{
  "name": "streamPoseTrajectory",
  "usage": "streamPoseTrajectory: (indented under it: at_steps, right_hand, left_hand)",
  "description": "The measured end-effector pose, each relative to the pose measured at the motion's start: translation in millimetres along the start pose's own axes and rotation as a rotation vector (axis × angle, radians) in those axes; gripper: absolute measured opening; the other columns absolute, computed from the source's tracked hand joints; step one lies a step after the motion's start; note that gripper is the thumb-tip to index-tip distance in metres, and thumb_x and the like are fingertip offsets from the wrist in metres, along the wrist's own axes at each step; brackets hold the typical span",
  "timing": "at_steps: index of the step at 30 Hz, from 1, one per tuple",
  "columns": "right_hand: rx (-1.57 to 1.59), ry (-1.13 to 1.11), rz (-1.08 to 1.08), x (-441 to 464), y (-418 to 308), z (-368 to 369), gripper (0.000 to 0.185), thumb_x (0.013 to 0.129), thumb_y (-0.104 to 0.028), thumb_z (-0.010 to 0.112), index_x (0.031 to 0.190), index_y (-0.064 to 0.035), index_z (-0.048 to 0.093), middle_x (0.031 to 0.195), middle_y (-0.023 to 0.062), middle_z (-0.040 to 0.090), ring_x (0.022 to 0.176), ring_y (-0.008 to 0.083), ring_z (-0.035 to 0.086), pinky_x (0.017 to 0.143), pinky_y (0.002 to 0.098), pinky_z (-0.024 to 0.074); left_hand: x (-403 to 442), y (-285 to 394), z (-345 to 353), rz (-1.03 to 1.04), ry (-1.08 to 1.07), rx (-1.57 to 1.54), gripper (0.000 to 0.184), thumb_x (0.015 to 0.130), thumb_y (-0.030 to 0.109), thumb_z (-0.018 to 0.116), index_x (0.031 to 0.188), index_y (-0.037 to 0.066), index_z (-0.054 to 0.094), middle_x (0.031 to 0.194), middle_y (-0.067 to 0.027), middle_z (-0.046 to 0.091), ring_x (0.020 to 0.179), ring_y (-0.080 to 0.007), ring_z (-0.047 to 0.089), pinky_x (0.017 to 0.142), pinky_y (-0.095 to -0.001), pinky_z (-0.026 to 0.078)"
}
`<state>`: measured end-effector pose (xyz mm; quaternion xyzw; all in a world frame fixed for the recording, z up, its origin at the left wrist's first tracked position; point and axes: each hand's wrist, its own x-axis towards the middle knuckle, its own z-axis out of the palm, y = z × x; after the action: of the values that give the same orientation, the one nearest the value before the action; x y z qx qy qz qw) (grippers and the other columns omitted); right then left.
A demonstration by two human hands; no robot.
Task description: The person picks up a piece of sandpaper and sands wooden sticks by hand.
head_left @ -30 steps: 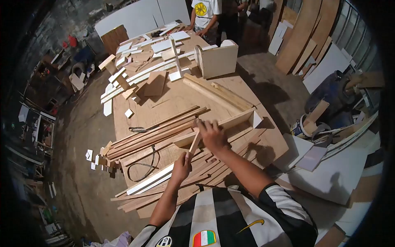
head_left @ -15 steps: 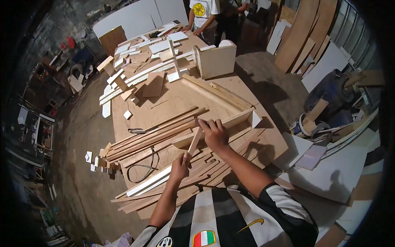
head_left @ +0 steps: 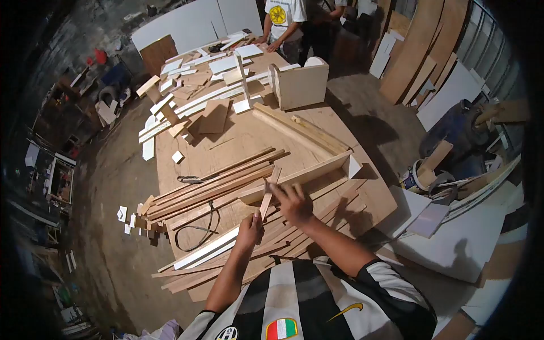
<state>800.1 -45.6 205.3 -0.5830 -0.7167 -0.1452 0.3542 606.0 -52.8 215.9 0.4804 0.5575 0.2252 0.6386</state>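
My left hand (head_left: 250, 229) is closed round the lower end of a short wooden strip (head_left: 271, 192), which stands tilted up and away from me. My right hand (head_left: 292, 203) is at the strip's upper half, thumb and fingers pinching a small, thin dark piece that looks like sandpaper (head_left: 267, 183) against the strip. Its exact kind is hard to make out. Just behind both hands lies a long pale wooden board (head_left: 317, 170) with a white block end. Below them, long thin wooden strips (head_left: 277, 241) lie on the plywood table (head_left: 243, 150).
Bundled brown strips (head_left: 209, 195) and a black strap (head_left: 214, 218) lie to the left. A pale wooden box piece (head_left: 303, 86) stands farther back, near scattered white offcuts (head_left: 226, 63). A person (head_left: 283, 22) stands at the far end. Boards and a bucket (head_left: 416, 173) are on the right.
My right hand has slid down the wooden strip towards my left hand, baring the strip's upper end. My left hand has barely moved.
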Motion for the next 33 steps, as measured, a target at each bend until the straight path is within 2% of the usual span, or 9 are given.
streamPoseTrajectory:
  at_steps: [3, 7, 13, 15, 21, 25, 29, 31, 33]
  right_hand:
    - [-0.099, -0.024, 0.152, 26.2, 22.5, -2.4, 0.046, 0.082, -0.005, 0.062, 0.127, -0.0135, 0.069, 0.096, 0.0066, 0.064, 0.086, 0.0293, 0.06, 0.071, 0.0378, 0.0551]
    - [-0.041, -0.045, -0.032, 1.8, -1.1, 1.1, 0.045, 0.083, -0.006, 0.062, 0.126, -0.0125, 0.068, 0.095, 0.0061, 0.063, 0.089, 0.0286, 0.06, 0.07, 0.037, 0.056]
    - [-0.151, -0.201, 0.019, -1.3, 10.5, 2.8, 0.048, 0.086, -0.015, 0.062, 0.134, -0.0146, 0.064, 0.1, 0.0044, 0.063, 0.093, 0.0264, 0.061, 0.07, 0.0395, 0.058]
    - [-0.175, -0.183, 0.118, 8.8, 18.5, -0.2, 0.047, 0.087, -0.016, 0.061, 0.133, -0.0133, 0.064, 0.1, 0.0049, 0.063, 0.094, 0.0265, 0.061, 0.068, 0.0394, 0.0571]
    - [-0.187, -0.153, -0.049, -16.3, -3.2, 2.5, 0.044, 0.086, -0.015, 0.062, 0.129, -0.0118, 0.065, 0.102, 0.0066, 0.063, 0.094, 0.0259, 0.061, 0.059, 0.0354, 0.0573]
    - [-0.227, -0.188, 0.106, 10.5, 16.7, -1.5, 0.051, 0.087, -0.017, 0.061, 0.138, -0.0117, 0.059, 0.098, 0.0061, 0.059, 0.093, 0.0247, 0.061, 0.058, 0.035, 0.0572]
    - [-0.261, -0.198, 0.019, -18.5, -6.1, 9.8, 0.047, 0.088, -0.017, 0.06, 0.135, -0.0137, 0.062, 0.1, 0.0057, 0.06, 0.095, 0.0252, 0.062, 0.06, 0.0363, 0.0575]
    - [-0.219, -0.165, -0.065, -18.4, -2.1, 6.9, 0.051, 0.087, -0.018, 0.061, 0.137, -0.0106, 0.06, 0.103, 0.0056, 0.063, 0.096, 0.0223, 0.06, 0.048, 0.0374, 0.0518]
    - [-0.282, -0.132, -0.036, -5.9, 11.9, 7.1, 0.048, 0.088, -0.018, 0.06, 0.136, -0.0109, 0.061, 0.103, 0.0043, 0.064, 0.096, 0.0233, 0.061, 0.052, 0.0378, 0.0529]
  left_hand:
    - [1.0, -10.4, 1.7, 0.05, -0.027, -0.043, 0.047, 0.11, 0.045, 0.04, 0.085, 0.007, 0.052, 0.058, 0.0006, 0.043, 0.044, -0.0106, 0.037, 0.04, -0.029, 0.031]
    - [3.1, -14.0, 1.9, 0.049, 0.0, -0.069, 0.047, 0.109, 0.046, 0.041, 0.084, 0.007, 0.052, 0.058, 0.0, 0.044, 0.043, -0.0107, 0.037, 0.04, -0.0292, 0.031]
    - [-3.1, -25.7, -1.0, -0.021, 0.014, 0.052, 0.047, 0.109, 0.045, 0.042, 0.085, 0.006, 0.053, 0.059, -0.0001, 0.044, 0.045, -0.0104, 0.037, 0.042, -0.0288, 0.032]
    - [2.6, -31.4, 4.2, 0.084, 0.041, 0.13, 0.047, 0.109, 0.045, 0.042, 0.088, 0.005, 0.055, 0.06, 0.0006, 0.044, 0.047, -0.0104, 0.038, 0.043, -0.0286, 0.032]
    - [21.6, -52.9, -2.1, 0.206, 0.11, 0.308, 0.049, 0.108, 0.047, 0.043, 0.095, 0.003, 0.061, 0.061, -0.0016, 0.05, 0.049, -0.011, 0.045, 0.045, -0.0286, 0.037]
    - [13.5, -37.8, 5.2, 0.303, 0.112, 0.361, 0.048, 0.108, 0.045, 0.043, 0.097, 0.003, 0.063, 0.061, -0.0027, 0.052, 0.047, -0.0122, 0.046, 0.044, -0.0305, 0.038]
    - [26.6, -59.1, 1.7, 0.371, 0.168, 0.428, 0.049, 0.109, 0.044, 0.042, 0.096, 0.002, 0.063, 0.061, -0.0032, 0.052, 0.047, -0.0129, 0.047, 0.044, -0.0315, 0.039]
    - [19.4, -57.0, 1.5, 0.378, 0.172, 0.475, 0.049, 0.109, 0.044, 0.041, 0.095, 0.002, 0.062, 0.061, -0.0036, 0.052, 0.047, -0.0127, 0.047, 0.044, -0.0319, 0.039]
    - [22.5, -64.2, 3.4, 0.38, 0.158, 0.447, 0.049, 0.109, 0.044, 0.041, 0.096, 0.002, 0.062, 0.061, -0.0036, 0.053, 0.048, -0.0125, 0.048, 0.045, -0.0315, 0.039]
